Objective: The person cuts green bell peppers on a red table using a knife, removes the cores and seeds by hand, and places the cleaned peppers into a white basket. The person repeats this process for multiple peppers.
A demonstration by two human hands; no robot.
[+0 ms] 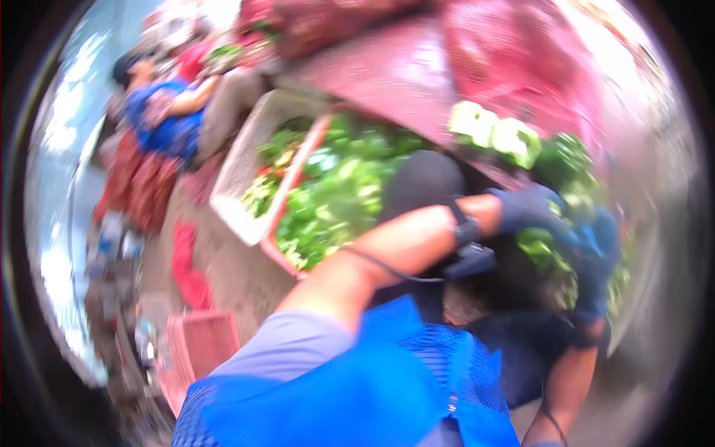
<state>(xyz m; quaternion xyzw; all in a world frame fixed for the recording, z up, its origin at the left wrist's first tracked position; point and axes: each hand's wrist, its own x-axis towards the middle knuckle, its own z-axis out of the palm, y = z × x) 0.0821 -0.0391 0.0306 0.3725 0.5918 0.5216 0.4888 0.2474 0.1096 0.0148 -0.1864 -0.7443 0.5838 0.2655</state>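
Both my hands wear bluish gloves and are close together at the right, blurred by motion. My left hand [530,209] reaches in from the left, with its fingers toward my right hand [596,260]. Leafy-looking green vegetables [539,246] lie just below my left hand; whether either hand grips one cannot be told. A darker green vegetable [564,159] and pale, blocky pieces [494,131] are above my hands, beside pink sacking. A red-rimmed crate [279,223] of green vegetables, perhaps peppers, stands left of my knee.
A whitish crate [234,209] with green and some orange produce adjoins the red-rimmed one. A co-worker in blue [167,120] sits at the upper left, near red mesh sacks [131,184]. A red cloth or bag [190,265] and a pink crate [201,341] are on the ground.
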